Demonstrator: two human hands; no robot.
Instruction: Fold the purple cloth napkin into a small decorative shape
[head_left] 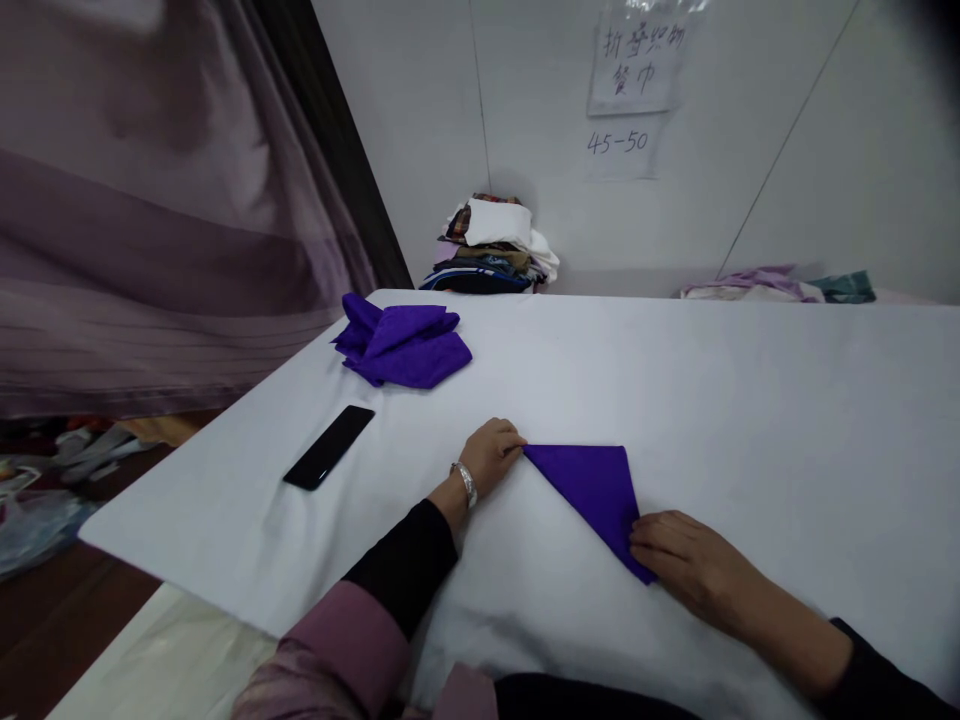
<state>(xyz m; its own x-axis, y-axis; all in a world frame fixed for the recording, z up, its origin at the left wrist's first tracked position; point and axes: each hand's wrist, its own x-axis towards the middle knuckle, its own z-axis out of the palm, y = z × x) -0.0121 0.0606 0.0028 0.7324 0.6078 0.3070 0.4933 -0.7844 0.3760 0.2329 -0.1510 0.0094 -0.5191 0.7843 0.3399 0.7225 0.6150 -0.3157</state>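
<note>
A purple cloth napkin (589, 490), folded into a triangle, lies flat on the white table in front of me. At its left corner, the fingertips of my left hand (491, 455) are pinched together on the cloth. My right hand (694, 560) grips the right edge near the lower corner, its fingers together and the thumb mostly hidden. Farther back on the left is a crumpled purple cloth (409, 345), apart from both hands. A silver bracelet (466, 483) circles my left wrist.
A black phone (328, 448) lies left of my left hand on the white table (787, 420). Behind the far edge are a pile of folded clothes (491, 245) and more cloth (776, 285). Handwritten papers (634, 75) hang on the wall; a curtain (150, 200) hangs at left.
</note>
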